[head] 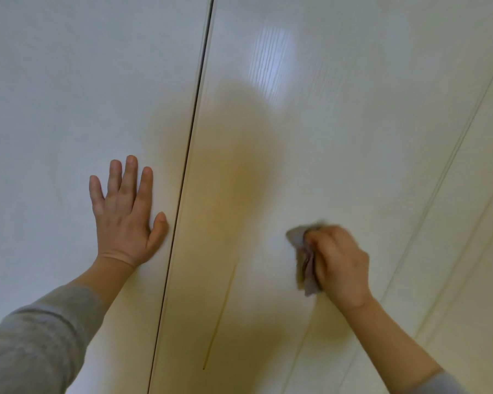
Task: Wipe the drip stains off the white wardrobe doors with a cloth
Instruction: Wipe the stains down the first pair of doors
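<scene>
Grey sleeve at the lower-left corner leads to the left hand, fingers straight and flat on the left door, thumb just beside the door gap. Right hand is curled round the cloth, blurred and partly hidden, against the right door. A thin drip stain runs between gap and cloth, with open panel above.

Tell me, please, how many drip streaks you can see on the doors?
2: a dark streak low on the right door, and a fainter streak below the cloth. The right hand may hide more.
</scene>
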`<state>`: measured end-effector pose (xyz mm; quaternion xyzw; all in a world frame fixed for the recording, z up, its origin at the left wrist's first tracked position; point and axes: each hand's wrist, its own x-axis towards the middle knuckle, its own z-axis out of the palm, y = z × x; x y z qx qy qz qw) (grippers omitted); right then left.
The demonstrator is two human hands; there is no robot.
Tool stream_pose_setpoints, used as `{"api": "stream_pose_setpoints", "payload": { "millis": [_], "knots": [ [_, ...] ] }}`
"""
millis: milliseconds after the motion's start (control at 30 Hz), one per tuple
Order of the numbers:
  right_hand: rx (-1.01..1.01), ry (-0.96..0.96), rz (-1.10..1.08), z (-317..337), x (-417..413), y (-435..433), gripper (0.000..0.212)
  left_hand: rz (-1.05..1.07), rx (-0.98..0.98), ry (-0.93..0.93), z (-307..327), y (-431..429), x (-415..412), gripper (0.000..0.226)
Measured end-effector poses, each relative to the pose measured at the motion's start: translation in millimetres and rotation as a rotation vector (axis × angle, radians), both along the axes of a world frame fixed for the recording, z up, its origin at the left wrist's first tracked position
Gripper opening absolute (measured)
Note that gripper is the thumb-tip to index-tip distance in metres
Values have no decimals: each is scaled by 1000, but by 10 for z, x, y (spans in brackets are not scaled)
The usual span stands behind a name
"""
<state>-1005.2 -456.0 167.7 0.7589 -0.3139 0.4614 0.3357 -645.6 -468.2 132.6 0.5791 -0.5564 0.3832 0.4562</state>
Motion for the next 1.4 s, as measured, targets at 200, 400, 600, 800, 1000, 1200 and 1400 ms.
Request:
{"api": "stream_pose_setpoints", "payload": {
  "millis": [200,400,600,800,1000,1200,1400],
  "knots": [
    [-227,-414,-137,1103,-173,-170,14,0,5,3,-1,10,-10,75],
    [-190,-631,-134,554,-67,-400,10,-9,-12,1,-3,-2,-9,75],
    [-2,-622,-178,-510,-19,-225,10,-5,8,3,3,5,-6,74],
    [-121,-1017,-64,404,-1,-74,16,7,37,8,12,19,-4,75],
    [-112,-1068,-174,912,-56,-297,26,-9,32,14,14,32,-21,75],
    [73,-1258,-276,-250,-57,-240,25,-21,13,3,19,6,-3,75],
    [-86,-1247,-119,220,-215,-113,38,-28,29,8,3,15,-13,76]
  ]
}}
